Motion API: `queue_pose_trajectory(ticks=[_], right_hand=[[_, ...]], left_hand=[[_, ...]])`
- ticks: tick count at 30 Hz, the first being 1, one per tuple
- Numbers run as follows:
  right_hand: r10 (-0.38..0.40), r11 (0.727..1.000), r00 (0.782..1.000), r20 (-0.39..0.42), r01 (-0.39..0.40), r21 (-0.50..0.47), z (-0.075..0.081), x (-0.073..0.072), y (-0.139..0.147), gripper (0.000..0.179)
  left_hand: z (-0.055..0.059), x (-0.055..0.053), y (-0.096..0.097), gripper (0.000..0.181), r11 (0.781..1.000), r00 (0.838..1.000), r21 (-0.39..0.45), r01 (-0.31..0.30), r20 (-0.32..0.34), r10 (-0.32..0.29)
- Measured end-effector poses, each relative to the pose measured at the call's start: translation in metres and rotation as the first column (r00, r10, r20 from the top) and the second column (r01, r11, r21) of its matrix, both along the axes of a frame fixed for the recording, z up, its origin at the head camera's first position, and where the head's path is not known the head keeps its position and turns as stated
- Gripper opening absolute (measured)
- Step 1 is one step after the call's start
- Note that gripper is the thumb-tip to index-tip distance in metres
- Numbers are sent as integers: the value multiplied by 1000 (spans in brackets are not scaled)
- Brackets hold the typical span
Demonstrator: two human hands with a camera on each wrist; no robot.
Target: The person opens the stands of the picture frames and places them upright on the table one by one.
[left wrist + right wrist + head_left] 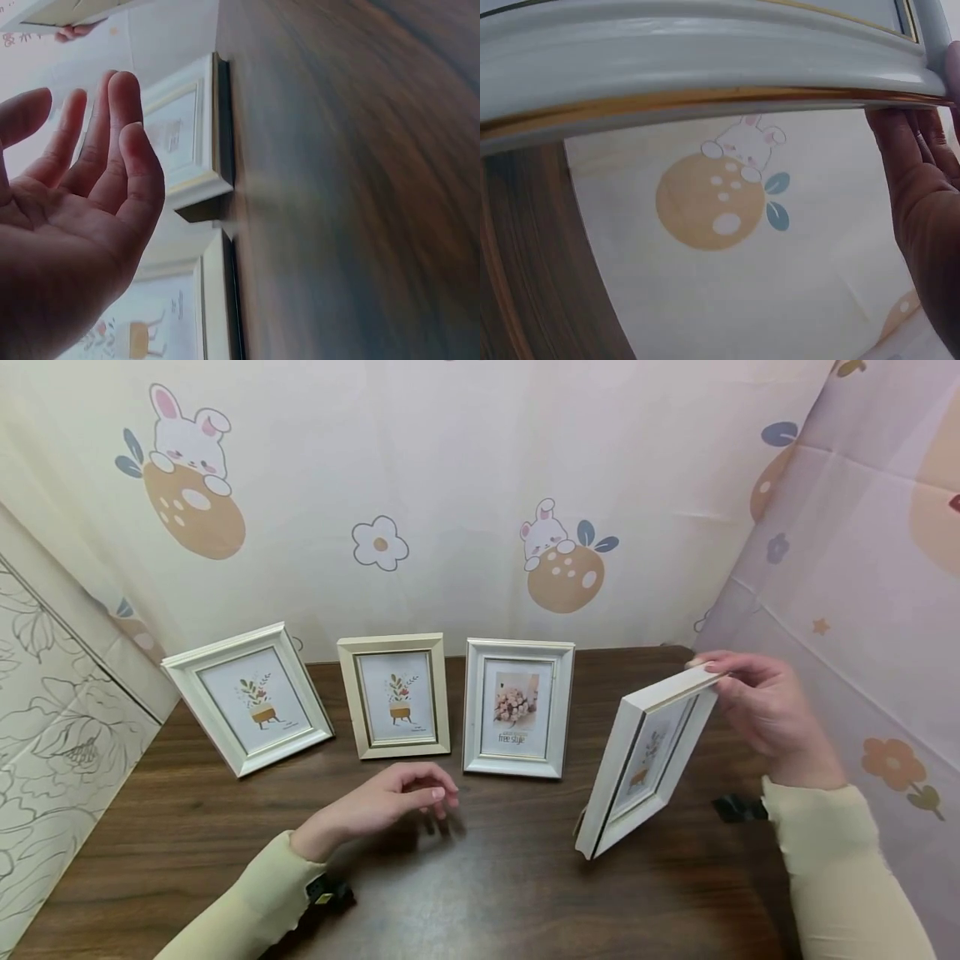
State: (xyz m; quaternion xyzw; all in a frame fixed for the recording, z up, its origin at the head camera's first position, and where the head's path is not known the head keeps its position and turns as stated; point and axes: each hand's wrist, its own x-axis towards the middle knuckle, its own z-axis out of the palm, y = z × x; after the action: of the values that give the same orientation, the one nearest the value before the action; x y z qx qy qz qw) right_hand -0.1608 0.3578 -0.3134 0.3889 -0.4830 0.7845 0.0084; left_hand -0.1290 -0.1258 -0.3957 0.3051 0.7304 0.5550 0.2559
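My right hand (772, 714) pinches the top corner of a white picture frame (613, 777), thumb on one side and fingers on the other. That frame is tilted and turned partly edge-on, with a plant picture inside. In the right wrist view its white moulding (705, 52) with a gold line runs across the top. My left hand (386, 802) hovers low over the table with loosely bent fingers, holding nothing. Just behind it stand a cream frame (438, 693) with a plant picture and a white frame (566, 710) with a flower photo reading "free style".
Another white frame (303, 693) stands at the left, angled inward. The dark wooden table (480, 893) lies under everything. Behind it hangs a pale curtain (450, 443) with rabbits and oranges, and more patterned cloth (862, 568) hangs at the right.
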Motion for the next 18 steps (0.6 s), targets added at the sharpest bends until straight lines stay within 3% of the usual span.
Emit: queue_pose_trajectory(ticks=[8, 14, 18], right_hand=[[169, 981, 985, -13, -170, -96, -4, -9, -12, 19], [332, 931, 943, 5, -327, -164, -6, -18, -24, 18], [394, 902, 919, 16, -383, -198, -7, -23, -32, 17]], left_hand=[[4, -2, 28, 18, 993, 999, 121, 6, 41, -11], [15, 1, 53, 18, 982, 998, 178, 58, 16, -62], [21, 3, 69, 18, 976, 994, 192, 107, 5, -110]])
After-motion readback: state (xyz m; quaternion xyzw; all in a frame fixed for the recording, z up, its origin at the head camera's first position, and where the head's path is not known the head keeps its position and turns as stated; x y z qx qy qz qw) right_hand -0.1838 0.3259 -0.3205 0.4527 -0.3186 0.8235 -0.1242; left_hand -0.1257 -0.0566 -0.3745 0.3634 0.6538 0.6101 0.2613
